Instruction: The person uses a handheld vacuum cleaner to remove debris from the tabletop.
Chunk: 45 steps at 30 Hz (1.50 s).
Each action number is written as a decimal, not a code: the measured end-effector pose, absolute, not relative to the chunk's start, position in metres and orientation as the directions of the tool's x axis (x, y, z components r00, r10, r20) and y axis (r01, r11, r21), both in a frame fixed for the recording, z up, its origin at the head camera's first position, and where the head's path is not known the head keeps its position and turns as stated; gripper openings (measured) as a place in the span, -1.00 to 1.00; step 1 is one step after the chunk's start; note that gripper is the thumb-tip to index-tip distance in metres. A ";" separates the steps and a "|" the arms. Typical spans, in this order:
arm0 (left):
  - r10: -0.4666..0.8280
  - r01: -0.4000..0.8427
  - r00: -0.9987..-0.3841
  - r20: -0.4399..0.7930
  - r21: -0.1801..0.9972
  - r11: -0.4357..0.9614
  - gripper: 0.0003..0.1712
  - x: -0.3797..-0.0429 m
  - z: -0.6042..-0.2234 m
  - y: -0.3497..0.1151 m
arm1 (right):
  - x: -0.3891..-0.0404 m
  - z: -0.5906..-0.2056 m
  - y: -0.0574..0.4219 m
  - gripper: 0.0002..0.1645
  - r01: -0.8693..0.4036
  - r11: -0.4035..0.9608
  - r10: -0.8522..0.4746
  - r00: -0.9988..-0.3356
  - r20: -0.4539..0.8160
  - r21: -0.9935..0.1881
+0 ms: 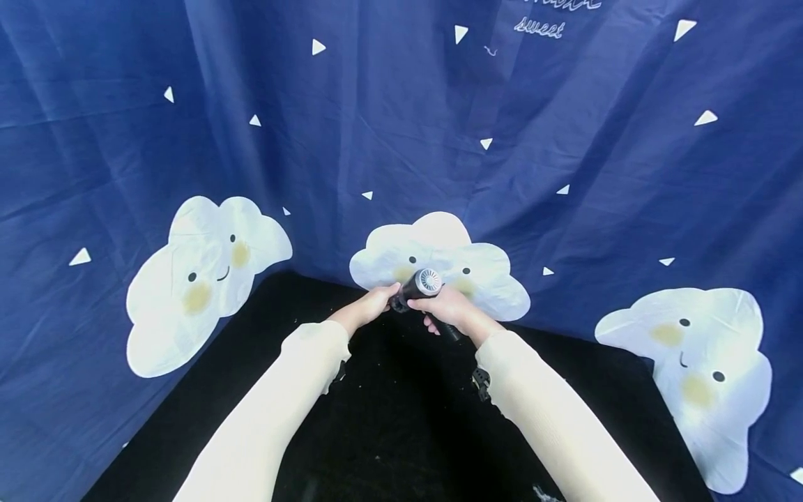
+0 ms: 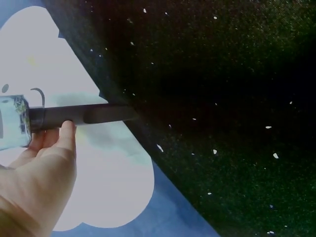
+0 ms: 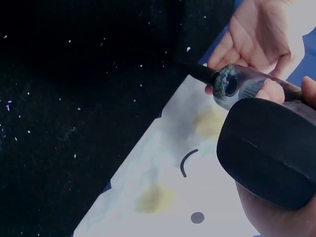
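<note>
A dark hair dryer (image 1: 430, 281) with a silver vented rear is held up in front of the cloud-printed cloth. My right hand (image 1: 453, 308) grips it near the handle, whose black end (image 3: 266, 150) looms large in the right wrist view. My left hand (image 1: 374, 301) is at the dryer's front end. In the left wrist view its thumb and fingers pinch a slim dark nozzle (image 2: 96, 114), which joins a clear, shiny front section (image 2: 14, 121) of the dryer. Part of the handle is hidden behind the right hand.
A black speckled surface (image 1: 389, 418) spreads below both arms. Blue cloth (image 1: 401, 104) with white triangles hangs behind it, bearing a left cloud (image 1: 163, 307), a middle cloud (image 1: 439, 233) and a right cloud (image 1: 721, 335).
</note>
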<state>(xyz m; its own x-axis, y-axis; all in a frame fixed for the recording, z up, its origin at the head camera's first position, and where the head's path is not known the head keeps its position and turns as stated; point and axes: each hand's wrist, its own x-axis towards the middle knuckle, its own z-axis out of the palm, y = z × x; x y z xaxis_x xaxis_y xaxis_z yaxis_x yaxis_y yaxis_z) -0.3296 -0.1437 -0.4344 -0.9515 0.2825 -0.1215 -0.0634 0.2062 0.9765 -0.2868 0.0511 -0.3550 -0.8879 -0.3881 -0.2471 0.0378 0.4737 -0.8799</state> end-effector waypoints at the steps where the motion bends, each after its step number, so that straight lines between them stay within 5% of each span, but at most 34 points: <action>1: 0.280 -0.065 -0.952 -0.122 0.976 0.206 -0.36 -0.330 -0.434 -0.143 | -0.287 -0.355 0.052 -0.53 0.032 0.477 -0.390 -0.888 -0.245 -0.878; 45: 0.239 -0.011 -0.966 -0.094 0.945 0.328 -0.41 -0.335 -0.433 -0.177 | -0.288 -0.383 0.022 -0.50 0.014 0.379 -0.354 -0.921 -0.159 -0.925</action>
